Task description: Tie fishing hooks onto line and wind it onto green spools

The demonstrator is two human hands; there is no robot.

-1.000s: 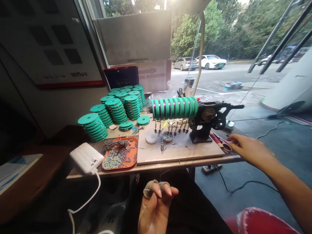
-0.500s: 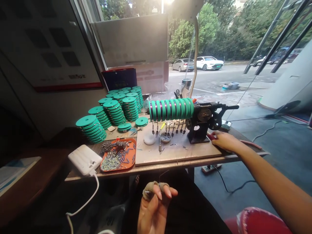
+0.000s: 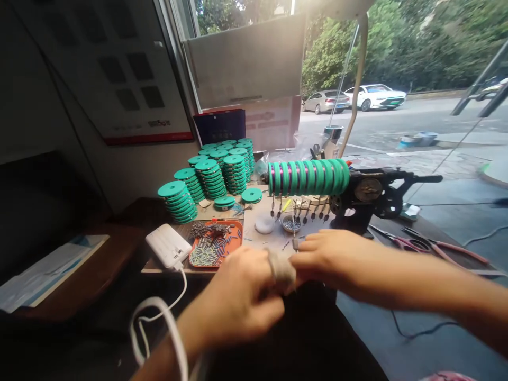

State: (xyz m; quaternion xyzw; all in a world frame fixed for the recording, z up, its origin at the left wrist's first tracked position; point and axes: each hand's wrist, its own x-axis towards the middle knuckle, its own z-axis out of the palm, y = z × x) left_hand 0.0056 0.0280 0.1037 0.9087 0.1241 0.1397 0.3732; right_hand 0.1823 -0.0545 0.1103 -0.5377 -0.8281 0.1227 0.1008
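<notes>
My left hand (image 3: pixel 246 296) is closed in front of the bench edge, with a beige wrap (image 3: pixel 282 270) around a finger. My right hand (image 3: pixel 329 259) meets it there, its fingers curled down and blurred. Whatever lies between the fingertips is hidden. Just beyond the right fingers is a small dark weight (image 3: pixel 295 244). Above the board, green spools (image 3: pixel 307 177) sit side by side on a black winding machine (image 3: pixel 367 193), and short swivel-like pieces (image 3: pixel 313 214) hang below them. A bowl of small metal parts (image 3: pixel 291 224) stands behind my hands.
Stacks of green spools (image 3: pixel 208 180) fill the back left. An orange tray (image 3: pixel 238 238) holds small tubes and metal bits, beside a white power bank (image 3: pixel 169 247) with a cable (image 3: pixel 184 286). Pliers (image 3: pixel 456 251) and purple-handled scissors (image 3: pixel 408 243) lie at the right.
My right hand has left the red-handled tool beside the machine and come left to my left hand. The left hand has risen and turned back-up. The view has swung left.
</notes>
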